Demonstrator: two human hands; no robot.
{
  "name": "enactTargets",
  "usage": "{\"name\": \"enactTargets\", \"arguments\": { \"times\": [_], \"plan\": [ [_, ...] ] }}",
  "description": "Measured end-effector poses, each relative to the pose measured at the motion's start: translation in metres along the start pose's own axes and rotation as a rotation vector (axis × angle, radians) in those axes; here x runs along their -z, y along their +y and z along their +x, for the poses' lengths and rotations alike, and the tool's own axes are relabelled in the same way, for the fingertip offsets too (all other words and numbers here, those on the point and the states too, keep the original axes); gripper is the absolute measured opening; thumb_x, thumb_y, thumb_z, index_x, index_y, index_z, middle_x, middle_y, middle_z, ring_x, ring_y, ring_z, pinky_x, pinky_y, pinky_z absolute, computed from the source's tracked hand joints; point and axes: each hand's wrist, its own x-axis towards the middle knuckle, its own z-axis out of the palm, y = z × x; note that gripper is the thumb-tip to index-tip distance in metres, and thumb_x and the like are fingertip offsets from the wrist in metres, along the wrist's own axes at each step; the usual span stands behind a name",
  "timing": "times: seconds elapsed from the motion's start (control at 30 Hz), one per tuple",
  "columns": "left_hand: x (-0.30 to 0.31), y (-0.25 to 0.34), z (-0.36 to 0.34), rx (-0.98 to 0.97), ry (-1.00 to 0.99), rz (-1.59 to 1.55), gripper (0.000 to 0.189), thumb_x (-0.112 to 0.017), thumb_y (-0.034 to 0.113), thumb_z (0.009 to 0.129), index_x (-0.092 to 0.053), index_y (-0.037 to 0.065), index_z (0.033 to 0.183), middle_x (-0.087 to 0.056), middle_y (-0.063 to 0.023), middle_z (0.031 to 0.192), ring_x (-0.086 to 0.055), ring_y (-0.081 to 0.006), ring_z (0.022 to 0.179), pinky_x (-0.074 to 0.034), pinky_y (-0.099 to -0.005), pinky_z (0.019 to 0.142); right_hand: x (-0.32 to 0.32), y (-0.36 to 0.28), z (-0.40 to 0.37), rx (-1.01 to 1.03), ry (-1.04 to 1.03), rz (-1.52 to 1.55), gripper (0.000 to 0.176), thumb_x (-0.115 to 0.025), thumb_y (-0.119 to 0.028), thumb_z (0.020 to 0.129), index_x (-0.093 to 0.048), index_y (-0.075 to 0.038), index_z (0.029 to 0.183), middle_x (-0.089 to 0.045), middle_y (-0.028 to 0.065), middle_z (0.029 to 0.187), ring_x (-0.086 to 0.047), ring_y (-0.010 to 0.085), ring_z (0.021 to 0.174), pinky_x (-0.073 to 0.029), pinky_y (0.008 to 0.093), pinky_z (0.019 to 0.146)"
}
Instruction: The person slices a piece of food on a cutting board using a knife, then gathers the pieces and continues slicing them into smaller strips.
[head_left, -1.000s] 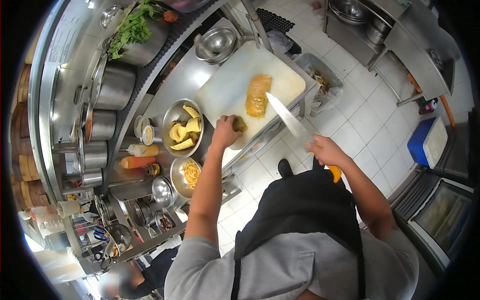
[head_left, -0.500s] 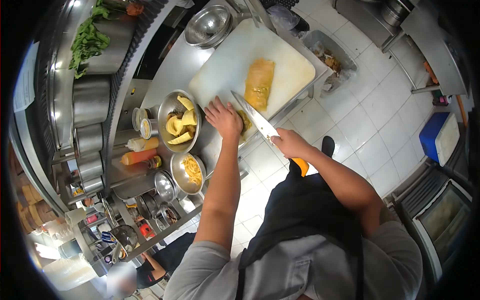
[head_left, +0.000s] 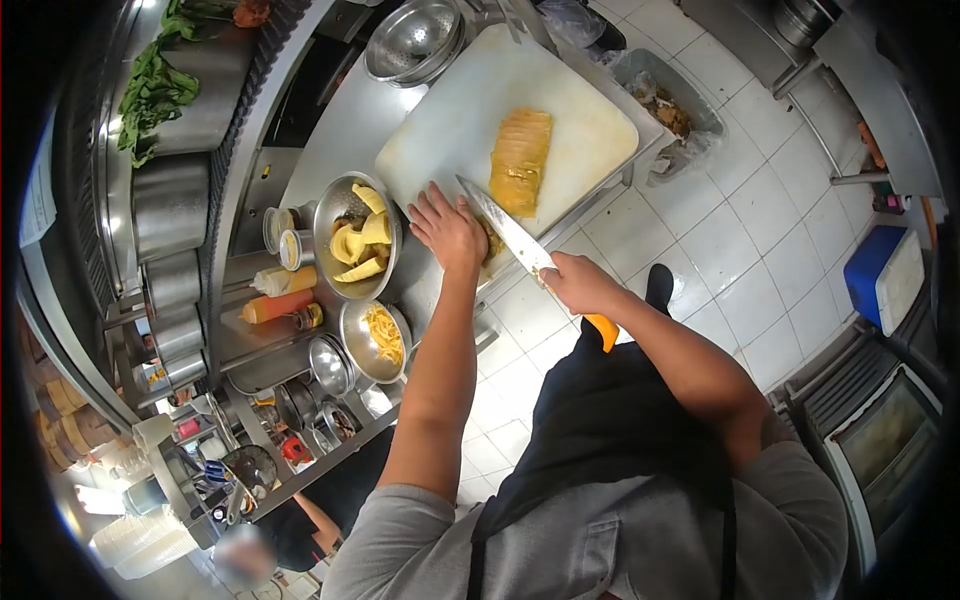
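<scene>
Two hands [head_left: 447, 236], one knife [head_left: 512, 234]

Here's the yellow-orange block [head_left: 520, 160], glossy and scored crosswise into slices, lying flat on the white board [head_left: 440, 140]. The knife [head_left: 510, 230] slants just beside its lower end, silver blade flecked with bits, orange handle out past the board's edge, while a darker piece [head_left: 494, 243] sits close by, mostly hidden.
</scene>
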Motion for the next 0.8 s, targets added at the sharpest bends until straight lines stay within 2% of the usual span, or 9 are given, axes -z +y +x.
{"name": "enactTargets", "arguments": {
  "times": [0.1,0.17,0.3,0.6,0.7,0.8],
  "plan": [
    [-0.001,0.0,0.0,-0.004,0.008,-0.008,0.063,-0.039,0.041,0.107,-0.027,0.007,0.159,-0.03,-0.0215,0.161,-0.019,-0.0475,0.151,-0.015,-0.0611,0.121,0.001,-0.004,-0.002,-0.035,-0.019,0.014,0.038,-0.047,-0.028,0.104,-0.059,0.008,0.107,-0.067,0.0223,0.075,-0.066,0.0339,0.059,-0.053,0.0468,0.066],
    [-0.003,-0.002,-0.001,-0.011,0.015,-0.015,0.064,-0.038,0.042,0.107,-0.026,0.007,0.159,-0.03,-0.0219,0.162,-0.019,-0.0478,0.151,-0.014,-0.0616,0.121,-0.005,0.006,0.007,0.016,0.013,-0.052,0.039,-0.047,-0.029,0.104,-0.059,0.008,0.107,-0.067,0.0233,0.076,-0.067,0.035,0.061,-0.054,0.0472,0.068],
    [0.006,0.002,0.001,0.016,-0.074,-0.047,0.067,-0.037,0.044,0.107,-0.023,0.005,0.16,-0.024,-0.0243,0.163,-0.013,-0.0486,0.152,-0.01,-0.0636,0.122,-0.003,0.004,0.005,-0.014,-0.004,-0.091,0.041,-0.046,-0.03,0.104,-0.059,0.009,0.108,-0.068,0.0251,0.078,-0.067,0.0365,0.062,-0.054,0.0475,0.07],
    [0.01,0.005,0.003,0.02,-0.099,-0.059,0.07,-0.033,0.049,0.108,-0.021,0.007,0.162,-0.021,-0.025,0.165,-0.01,-0.0486,0.153,-0.008,-0.0643,0.122,-0.001,-0.009,0.003,-0.058,-0.07,0.045,0.04,-0.046,-0.027,0.104,-0.057,0.011,0.109,-0.066,0.0219,0.074,-0.063,0.0286,0.049,-0.054,0.0428,0.059],
    [0.008,0.005,0.001,0.016,-0.095,-0.06,0.071,-0.032,0.051,0.107,-0.02,0.007,0.162,-0.02,-0.0251,0.165,-0.009,-0.0486,0.154,-0.007,-0.0643,0.122,-0.005,-0.012,0.008,-0.016,-0.072,0.056,0.04,-0.046,-0.026,0.104,-0.057,0.011,0.111,-0.066,0.0215,0.074,-0.064,0.0289,0.049,-0.055,0.043,0.06],
    [0.009,0.003,0.001,0.014,-0.094,-0.059,0.071,-0.032,0.05,0.107,-0.02,0.007,0.162,-0.02,-0.0254,0.165,-0.008,-0.0486,0.154,-0.007,-0.0642,0.122,-0.008,-0.008,0.006,-0.06,-0.104,0.029,0.039,-0.045,-0.026,0.104,-0.057,0.011,0.109,-0.066,0.0216,0.073,-0.064,0.0291,0.05,-0.055,0.0434,0.06]
  ]
}}
